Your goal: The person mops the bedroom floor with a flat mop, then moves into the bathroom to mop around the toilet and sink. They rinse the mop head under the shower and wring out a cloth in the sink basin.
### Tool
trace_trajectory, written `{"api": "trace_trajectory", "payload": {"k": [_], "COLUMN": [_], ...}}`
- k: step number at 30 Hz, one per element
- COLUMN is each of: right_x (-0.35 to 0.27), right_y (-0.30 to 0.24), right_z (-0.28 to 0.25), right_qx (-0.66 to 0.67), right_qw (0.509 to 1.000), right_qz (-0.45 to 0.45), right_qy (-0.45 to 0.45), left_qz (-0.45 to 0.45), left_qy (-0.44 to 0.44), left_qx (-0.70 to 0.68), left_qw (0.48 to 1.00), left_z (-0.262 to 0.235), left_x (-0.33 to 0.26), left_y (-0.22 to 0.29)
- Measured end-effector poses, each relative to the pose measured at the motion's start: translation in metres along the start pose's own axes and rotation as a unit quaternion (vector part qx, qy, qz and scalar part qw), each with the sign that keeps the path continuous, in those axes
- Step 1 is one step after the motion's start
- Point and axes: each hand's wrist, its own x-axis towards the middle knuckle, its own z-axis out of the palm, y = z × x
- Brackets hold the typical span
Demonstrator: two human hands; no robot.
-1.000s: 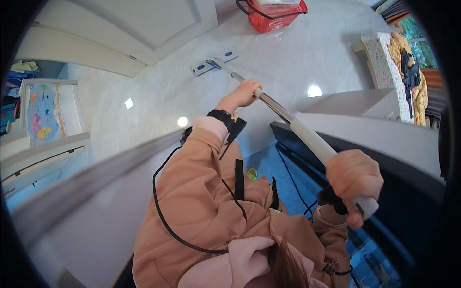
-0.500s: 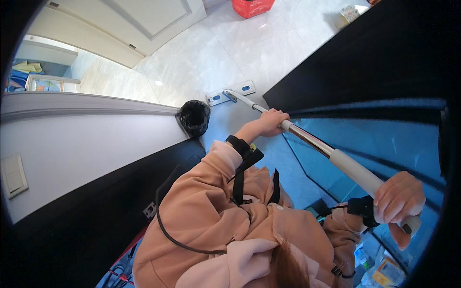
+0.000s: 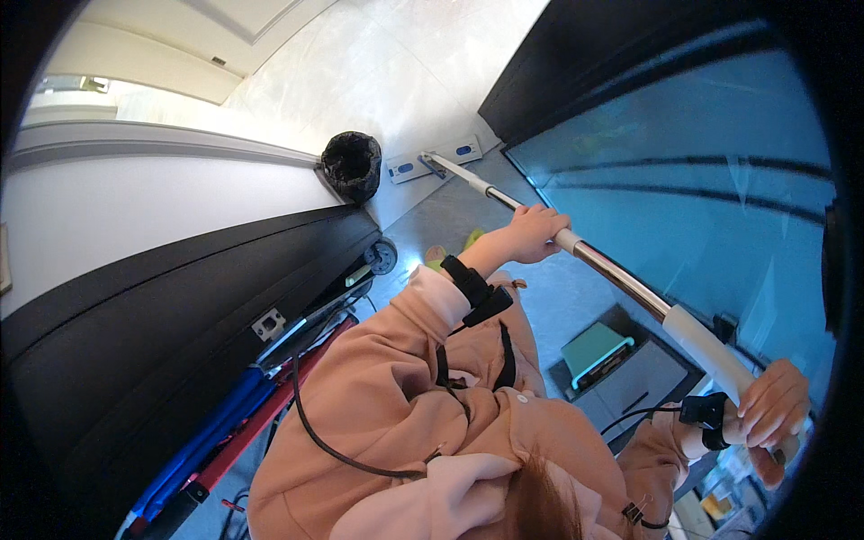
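The step in hand looked like a mopping stroke across the pale floor (image 3: 423,63): the flat mop head (image 3: 432,163) lay on the tiles just beside the black bin (image 3: 351,165), on its right. The left hand (image 3: 533,232) was closed around the mop pole (image 3: 621,277) partway down, that arm stretched forward from the pink sleeve (image 3: 396,360). The right hand (image 3: 772,416) gripped the white foam sleeve at the pole's upper end, farthest from the bin, elbow bent and held close. Judging from this, the next move would call for a steady pull or sideways sweep that kept the head flat and clear of the bin and the dark cabinet (image 3: 180,306) left of it
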Motion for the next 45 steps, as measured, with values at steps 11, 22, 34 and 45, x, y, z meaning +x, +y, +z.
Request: {"api": "trace_trajectory", "payload": {"k": [11,22,34,45], "right_x": [-0.008,-0.065,-0.109,-0.008], "right_y": [-0.012,-0.031,-0.111,0.044], "right_z": [0.141,0.315,0.445,0.46], "right_qx": [-0.028,0.035,-0.015,-0.233], "right_qw": [0.99,0.991,0.98,0.713], "right_qz": [-0.027,-0.012,0.015,-0.082], "right_qy": [0.136,0.129,0.198,0.656], "left_qz": [0.017,0.182,0.215,0.191], "left_qy": [-0.07,-0.116,-0.373,-0.17], "left_qx": [0.002,-0.1,-0.077,0.006], "left_qw": [0.997,0.971,0.899,0.967], "left_z": [0.1,0.278,0.321,0.256], "left_x": [-0.086,-0.113,-0.085,-0.099], "left_y": [0.045,0.093,0.202,0.075]}}
